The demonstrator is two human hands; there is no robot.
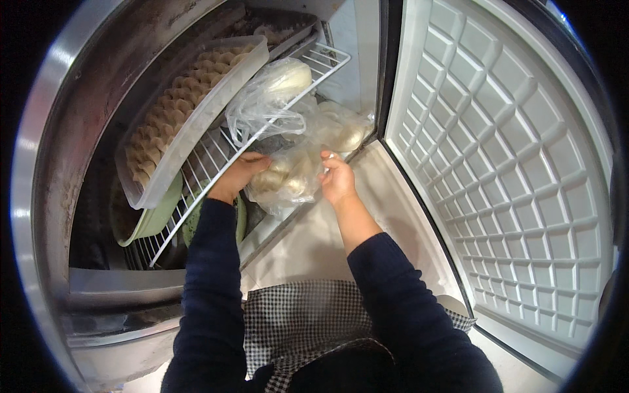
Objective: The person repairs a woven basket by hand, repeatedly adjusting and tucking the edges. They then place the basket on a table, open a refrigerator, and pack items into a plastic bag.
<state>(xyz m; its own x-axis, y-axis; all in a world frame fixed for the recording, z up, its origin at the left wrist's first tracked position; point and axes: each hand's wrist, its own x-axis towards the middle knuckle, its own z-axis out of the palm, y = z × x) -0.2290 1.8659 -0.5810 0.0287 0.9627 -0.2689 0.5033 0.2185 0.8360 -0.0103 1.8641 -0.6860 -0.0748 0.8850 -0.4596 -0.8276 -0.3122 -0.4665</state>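
A clear plastic bag (285,181) with pale, rounded pieces of food inside lies at the lower front of the open fridge, between my hands. At its left side, my left hand (240,175) reaches in below the wire shelf, fingers closed on the bag's edge. My right hand (337,179) pinches the bag's plastic on the right, thumb and fingertips together. Behind it rests another clear bag (342,128) of similar pale pieces. What exactly the food is, I cannot make out through the plastic.
On the white wire shelf (226,157) stand a long tray (196,134) of dumplings and a knotted clear bag (272,92) with something white inside. Green containers (157,219) sit at the lower left. The ribbed white door (504,164) stands open at right, above the pale floor (304,245).
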